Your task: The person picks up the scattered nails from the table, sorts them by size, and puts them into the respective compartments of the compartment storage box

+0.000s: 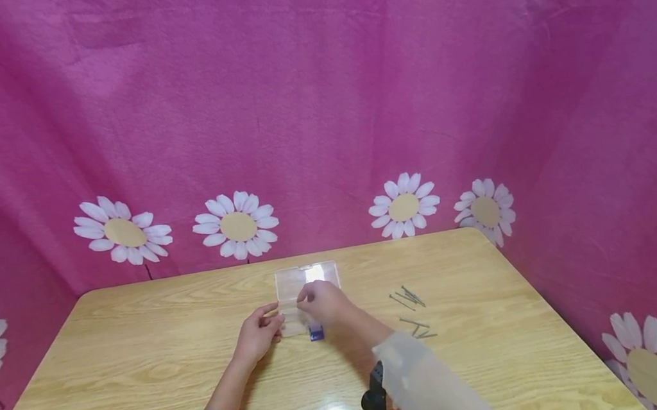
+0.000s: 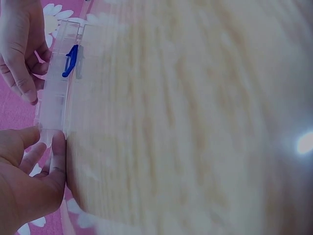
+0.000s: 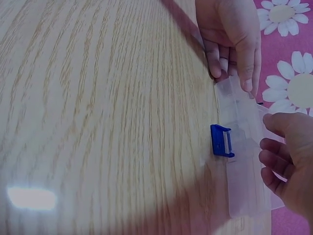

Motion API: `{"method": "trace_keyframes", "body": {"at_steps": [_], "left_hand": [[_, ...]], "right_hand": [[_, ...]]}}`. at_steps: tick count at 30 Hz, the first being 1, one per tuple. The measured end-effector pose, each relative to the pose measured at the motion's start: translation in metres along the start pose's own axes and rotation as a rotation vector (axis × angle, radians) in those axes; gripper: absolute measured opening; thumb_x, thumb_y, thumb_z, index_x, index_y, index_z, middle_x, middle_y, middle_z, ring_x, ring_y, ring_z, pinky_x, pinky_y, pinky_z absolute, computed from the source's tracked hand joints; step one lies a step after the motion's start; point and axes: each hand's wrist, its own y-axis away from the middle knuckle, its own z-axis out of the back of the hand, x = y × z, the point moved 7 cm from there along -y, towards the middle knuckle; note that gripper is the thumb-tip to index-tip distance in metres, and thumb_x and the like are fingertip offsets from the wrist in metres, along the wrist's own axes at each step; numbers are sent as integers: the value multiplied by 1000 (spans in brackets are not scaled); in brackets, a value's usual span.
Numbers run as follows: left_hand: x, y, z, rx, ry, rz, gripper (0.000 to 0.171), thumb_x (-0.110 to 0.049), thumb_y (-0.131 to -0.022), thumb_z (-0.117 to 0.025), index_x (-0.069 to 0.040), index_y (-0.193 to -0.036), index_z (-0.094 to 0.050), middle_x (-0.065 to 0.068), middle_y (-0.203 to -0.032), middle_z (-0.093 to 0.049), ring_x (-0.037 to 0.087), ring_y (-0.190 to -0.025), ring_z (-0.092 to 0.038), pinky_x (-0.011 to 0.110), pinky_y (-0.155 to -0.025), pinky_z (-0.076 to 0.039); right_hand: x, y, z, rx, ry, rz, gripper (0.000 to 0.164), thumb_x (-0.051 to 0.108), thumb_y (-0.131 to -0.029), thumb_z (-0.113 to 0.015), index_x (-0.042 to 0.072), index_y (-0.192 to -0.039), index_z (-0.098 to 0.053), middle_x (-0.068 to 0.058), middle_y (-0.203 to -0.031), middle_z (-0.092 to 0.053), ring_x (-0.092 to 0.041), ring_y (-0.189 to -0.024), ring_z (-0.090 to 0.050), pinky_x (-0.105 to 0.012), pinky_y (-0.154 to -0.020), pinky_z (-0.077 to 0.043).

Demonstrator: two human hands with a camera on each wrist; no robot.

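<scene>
A clear plastic compartment box (image 1: 294,324) stands on the wooden table with its see-through lid (image 1: 288,284) raised at the back. A blue latch (image 3: 215,140) sits on its front wall. My left hand (image 1: 257,335) grips the box's left end, thumb and fingers on either side of it. Above the compartments hovers my right hand (image 1: 326,300); its thumb and loosely bent fingers (image 3: 274,160) stand apart, and no object shows between them. A small dark tip (image 3: 259,103) pokes up near the left end of the box. Most of what lies inside is hidden or blurred.
Several long metal nails (image 1: 410,296) lie in a loose group right of the box. Another group of nails (image 1: 416,325) lies nearer to me. The wooden table (image 1: 145,374) ends at a pink curtain (image 1: 297,104) printed with daisies.
</scene>
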Motion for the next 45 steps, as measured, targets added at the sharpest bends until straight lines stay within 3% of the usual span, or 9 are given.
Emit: {"method": "trace_keyframes", "body": {"at_steps": [11,21,29,39,45], "left_hand": [[1,1,0,-9,-7,-2,39,-7,-91,-58,4,-128,-52,16,-86,-64,9,-62,-56,22,-58,-53],[0,0,1,-8,-6,-5,39,-7,-91,-58,4,-128,-51,14,-83,-61,10,-63,-56,22,-58,-53],[0,0,0,-3,-6,-4,40,-7,-91,-58,3,-128,-52,11,-80,-60,9,-63,-55,22,-58,-53],[1,0,0,-2,-10,-3,39,-7,-91,-58,3,-128,-52,13,-84,-62,9,-64,-56,22,-59,-53],[1,0,0,-5,-7,-8,39,-7,-91,-58,3,-128,-52,13,-83,-62,9,-63,-56,22,-58,-53]], "right_hand": [[-6,6,12,20,9,29,18,27,-89,-62,12,-99,-68,-3,-92,-61,-14,-82,-55,-29,-71,-49],[-13,18,39,19,65,102,24,30,-83,-68,11,-99,-68,-3,-92,-63,-15,-84,-57,-29,-74,-49],[-24,33,65,23,41,132,29,27,-79,-73,9,-101,-67,-5,-93,-65,-14,-81,-57,-26,-71,-50],[-51,48,87,8,73,101,28,30,-78,-74,12,-99,-67,-3,-92,-64,-12,-77,-55,-27,-72,-49],[-65,58,97,15,58,85,30,29,-79,-73,10,-101,-67,-10,-99,-66,-13,-80,-56,-29,-74,-49]]}}
